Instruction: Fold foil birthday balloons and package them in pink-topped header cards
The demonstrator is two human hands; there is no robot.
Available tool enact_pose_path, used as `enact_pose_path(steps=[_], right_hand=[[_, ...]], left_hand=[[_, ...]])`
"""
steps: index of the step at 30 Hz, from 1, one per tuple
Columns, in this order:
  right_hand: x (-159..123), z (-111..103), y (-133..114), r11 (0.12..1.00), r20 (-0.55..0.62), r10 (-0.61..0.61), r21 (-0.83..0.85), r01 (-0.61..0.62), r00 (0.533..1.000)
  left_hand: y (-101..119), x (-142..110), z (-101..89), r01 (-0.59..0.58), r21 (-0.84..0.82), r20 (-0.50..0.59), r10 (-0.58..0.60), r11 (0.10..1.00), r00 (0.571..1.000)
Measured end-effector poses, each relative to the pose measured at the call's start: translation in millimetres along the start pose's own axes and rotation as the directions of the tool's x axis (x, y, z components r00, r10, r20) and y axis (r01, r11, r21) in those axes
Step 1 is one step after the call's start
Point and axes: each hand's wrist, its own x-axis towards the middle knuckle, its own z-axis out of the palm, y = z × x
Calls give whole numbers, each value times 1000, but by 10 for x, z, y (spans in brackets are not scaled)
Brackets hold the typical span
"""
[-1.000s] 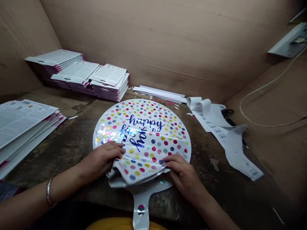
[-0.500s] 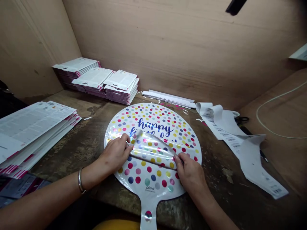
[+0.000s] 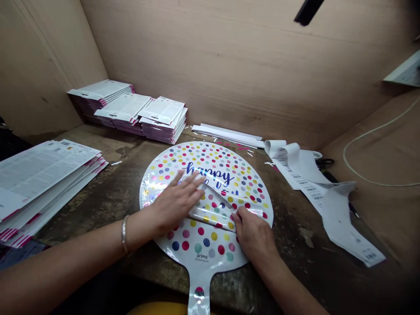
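A flat, round foil balloon (image 3: 210,153) with coloured dots and the blue word "happy" lies on the table, its white tail (image 3: 199,288) pointing toward me. Across its middle rests a folded piece of dotted foil (image 3: 213,209), apparently another balloon. My left hand (image 3: 179,197) lies flat on the left part of this fold, fingers stretched out and slightly apart. Between thumb and fingers, my right hand (image 3: 251,229) pinches the right end of the folded foil. Part of the lettering is covered by the fold and my left hand.
Stacks of white printed card envelopes (image 3: 162,118) stand at the back left, with a larger pile (image 3: 42,179) at the left. White strips (image 3: 228,135) lie by the back wall. Curling barcode label sheets (image 3: 339,223) and black scissors (image 3: 324,162) are at the right.
My left hand has let go of the fold's left end and moved right and up, now flat on top of it. My right hand still pinches the right end.
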Motion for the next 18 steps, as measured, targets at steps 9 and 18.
enact_pose_path(steps=[9, 18], right_hand=[[-74, -242, 363, 984, -89, 57, -162, -71, 994], [745, -334, -67, 930, 117, -204, 333, 155, 972]], left_hand=[[29, 83, 407, -1, -179, 164, 31, 984, 986], [43, 87, 351, -7, -169, 197, 41, 986, 980]])
